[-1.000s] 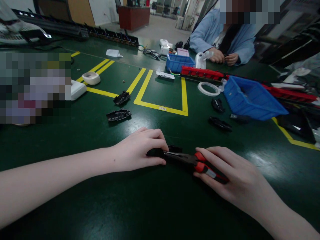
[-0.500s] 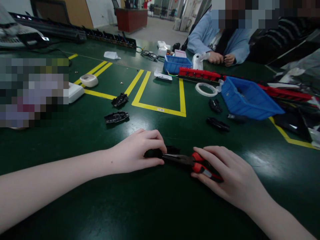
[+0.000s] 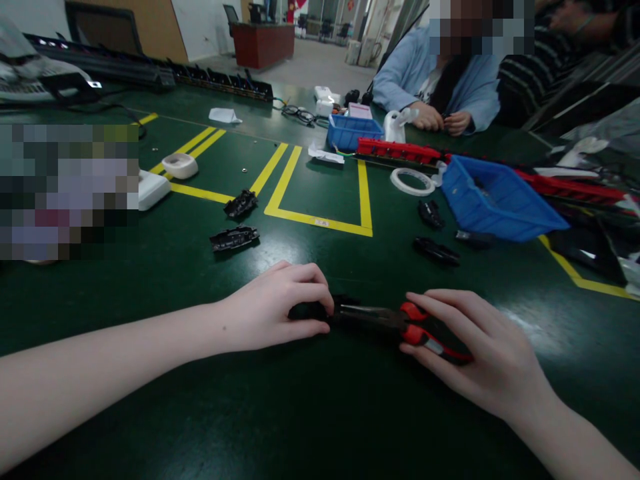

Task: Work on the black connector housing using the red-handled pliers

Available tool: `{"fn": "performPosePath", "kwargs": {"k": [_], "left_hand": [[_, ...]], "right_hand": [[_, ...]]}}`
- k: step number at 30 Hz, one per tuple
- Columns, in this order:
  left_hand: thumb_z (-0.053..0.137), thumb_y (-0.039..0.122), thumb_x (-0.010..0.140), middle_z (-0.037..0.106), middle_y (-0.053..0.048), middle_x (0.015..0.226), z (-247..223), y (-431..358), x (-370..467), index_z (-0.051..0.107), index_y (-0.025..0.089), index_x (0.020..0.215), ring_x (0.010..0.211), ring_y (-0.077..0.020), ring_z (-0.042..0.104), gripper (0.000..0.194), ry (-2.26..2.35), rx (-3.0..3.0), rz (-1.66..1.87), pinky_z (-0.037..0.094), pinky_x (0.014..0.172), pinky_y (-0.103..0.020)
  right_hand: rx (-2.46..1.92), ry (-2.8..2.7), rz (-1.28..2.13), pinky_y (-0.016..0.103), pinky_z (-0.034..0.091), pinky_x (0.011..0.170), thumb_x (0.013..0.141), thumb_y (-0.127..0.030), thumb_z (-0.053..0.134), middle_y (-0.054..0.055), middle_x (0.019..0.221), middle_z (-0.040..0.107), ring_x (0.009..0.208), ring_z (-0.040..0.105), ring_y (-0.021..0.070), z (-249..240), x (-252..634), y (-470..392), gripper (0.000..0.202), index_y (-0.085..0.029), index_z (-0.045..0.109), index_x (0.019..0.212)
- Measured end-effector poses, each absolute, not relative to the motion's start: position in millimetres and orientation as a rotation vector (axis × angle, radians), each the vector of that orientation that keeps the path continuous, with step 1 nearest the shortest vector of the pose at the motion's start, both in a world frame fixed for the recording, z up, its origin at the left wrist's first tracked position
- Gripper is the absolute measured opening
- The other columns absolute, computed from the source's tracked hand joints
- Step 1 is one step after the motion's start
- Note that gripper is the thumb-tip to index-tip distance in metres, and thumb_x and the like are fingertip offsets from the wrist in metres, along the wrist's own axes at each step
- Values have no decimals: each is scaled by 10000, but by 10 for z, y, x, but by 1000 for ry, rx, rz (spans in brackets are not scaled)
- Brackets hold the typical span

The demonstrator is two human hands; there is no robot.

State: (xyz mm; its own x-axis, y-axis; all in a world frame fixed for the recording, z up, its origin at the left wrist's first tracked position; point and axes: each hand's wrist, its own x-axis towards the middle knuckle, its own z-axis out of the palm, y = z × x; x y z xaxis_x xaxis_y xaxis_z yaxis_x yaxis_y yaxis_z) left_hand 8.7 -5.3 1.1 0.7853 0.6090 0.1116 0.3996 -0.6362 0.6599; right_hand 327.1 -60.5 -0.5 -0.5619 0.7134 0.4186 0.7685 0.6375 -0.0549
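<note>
My left hand (image 3: 277, 307) presses a small black plastic part (image 3: 313, 311) down on the green table mat (image 3: 310, 400), fingers curled over it so most of it is hidden. My right hand (image 3: 475, 353) grips the red-and-black handles of a pair of pliers (image 3: 395, 323). The pliers' dark jaws point left and meet the black part just under my left fingertips.
Two loose black parts (image 3: 235, 238) lie at mid-left and more (image 3: 436, 251) at the right near a blue bin (image 3: 500, 200). Yellow tape lines (image 3: 320, 220), a white tape ring (image 3: 412, 180) and a red strip (image 3: 397, 150) lie further back. A seated person's hands (image 3: 443, 120) work across the table.
My right hand and the pliers have slid a little to the right. My left hand stays on the black part.
</note>
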Motion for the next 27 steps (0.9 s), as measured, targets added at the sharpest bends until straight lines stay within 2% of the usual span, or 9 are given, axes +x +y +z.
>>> {"fn": "performPosePath", "kwargs": {"k": [7,14,21,27], "left_hand": [[664,299,959,630,-48,1139,14,-62,84,679,220,1064,1059,-221,616,132,725,2399,445,423,916,-364],[666,326,958,637,-46,1137,15,-54,84,685,221,1074,1057,-222,620,157,727,2378,442,434,928,-367],[711,312,922,665,-23,1089,64,-35,86,715,222,1046,1030,-204,633,153,743,2169,462,453,952,-360],[710,318,921,662,-48,1096,51,-26,87,727,210,1073,971,-191,626,187,726,2058,517,504,843,-324]], "right_hand": [[-1427,-2340,-192,470,580,739,935,-410,632,133,1151,654,972,680,311,-12,3338,-538,384,-231,588,1272],[-1411,-2412,-268,431,543,676,949,-491,584,114,1061,682,907,670,292,-35,3293,-496,377,-218,599,1209],[-1420,-2381,-212,444,547,740,978,-498,528,133,1078,652,947,652,296,-63,3298,-485,373,-193,565,1190],[-1384,-2381,-96,426,557,746,992,-486,510,138,1067,637,928,651,277,-55,3288,-491,370,-184,524,1206]]}}
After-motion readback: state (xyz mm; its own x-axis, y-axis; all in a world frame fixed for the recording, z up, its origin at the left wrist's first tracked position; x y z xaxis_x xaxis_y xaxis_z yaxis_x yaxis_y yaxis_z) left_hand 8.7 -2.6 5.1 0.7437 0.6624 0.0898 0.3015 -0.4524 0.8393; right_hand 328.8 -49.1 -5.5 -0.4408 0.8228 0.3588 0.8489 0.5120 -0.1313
